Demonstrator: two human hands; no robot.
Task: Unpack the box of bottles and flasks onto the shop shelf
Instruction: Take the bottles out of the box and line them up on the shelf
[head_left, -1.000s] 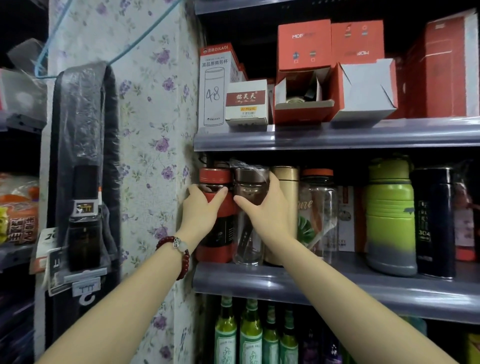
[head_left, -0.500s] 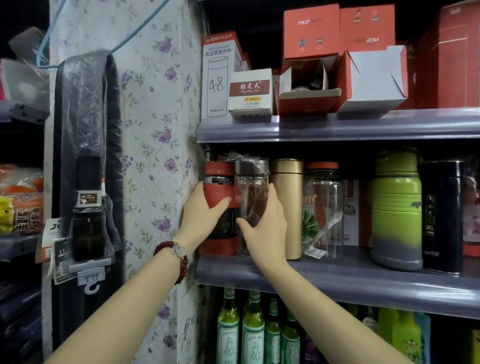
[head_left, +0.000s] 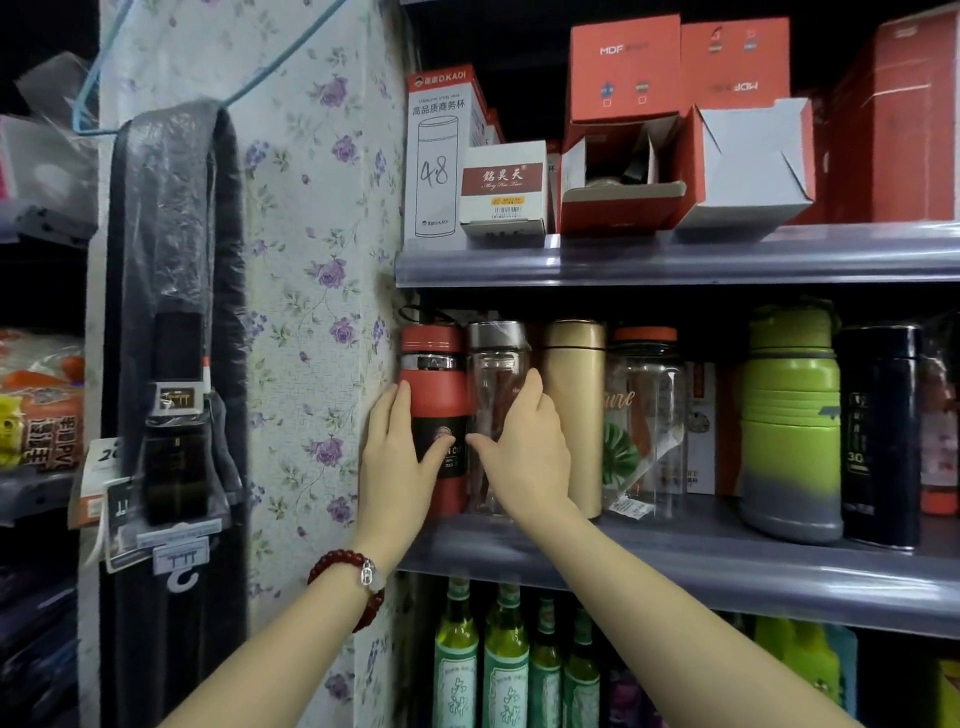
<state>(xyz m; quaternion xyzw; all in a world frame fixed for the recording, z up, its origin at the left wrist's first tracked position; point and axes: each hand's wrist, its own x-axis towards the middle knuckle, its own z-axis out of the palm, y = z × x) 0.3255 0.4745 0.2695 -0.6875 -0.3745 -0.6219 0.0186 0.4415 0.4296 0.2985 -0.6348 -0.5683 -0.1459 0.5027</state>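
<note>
A red and black flask (head_left: 436, 384) stands at the far left of the middle shelf (head_left: 727, 566), against the floral wall. My left hand (head_left: 397, 457) grips its lower body, thumb across the front. Right beside it stands a clear bottle with a grey cap (head_left: 493, 374). My right hand (head_left: 524, 447) holds this clear bottle, fingers round its right side and thumb on its front. A gold flask (head_left: 576, 405) and a large clear bottle with an orange lid (head_left: 647, 415) follow to the right.
A green and grey flask (head_left: 789, 426) and a black flask (head_left: 880, 436) stand further right. Red and white boxes (head_left: 623, 130) fill the upper shelf. Green glass bottles (head_left: 506, 660) stand below. A wrapped black item (head_left: 174, 322) hangs on the floral wall (head_left: 317, 260).
Both hands have slid lower down the red flask and the clear bottle. The view has shifted slightly; the bottles stay in place on the shelf.
</note>
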